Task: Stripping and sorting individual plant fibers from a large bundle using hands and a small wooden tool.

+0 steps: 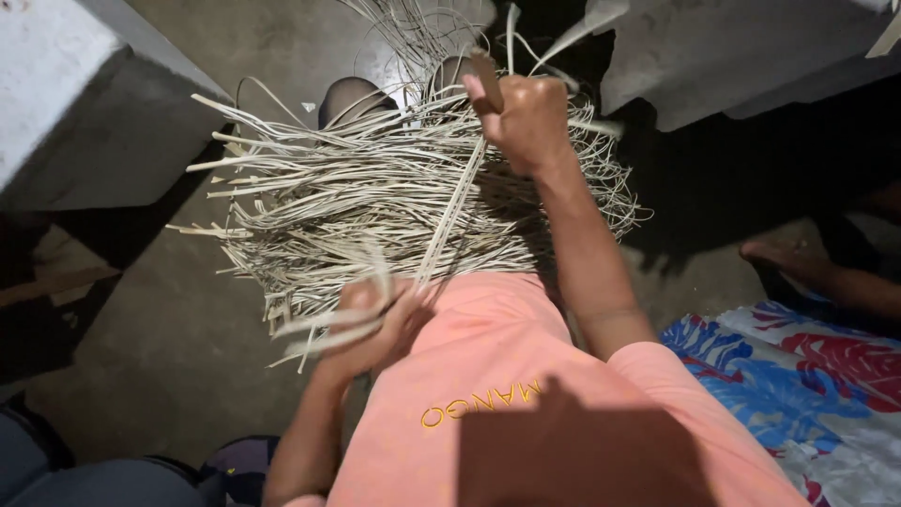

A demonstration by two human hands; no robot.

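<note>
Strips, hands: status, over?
Left hand shut on strips' ends. Right hand shut on a tool, raised. Strip stretched between hands.

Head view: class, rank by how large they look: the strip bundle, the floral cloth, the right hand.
1. strip bundle
2. floral cloth, cut off by the frame
3. right hand

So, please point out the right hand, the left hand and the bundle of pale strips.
right hand (527, 117), head view, back of the fist.
left hand (375, 324), head view, knuckles.
bundle of pale strips (375, 202), head view, middle of the pile.
</note>
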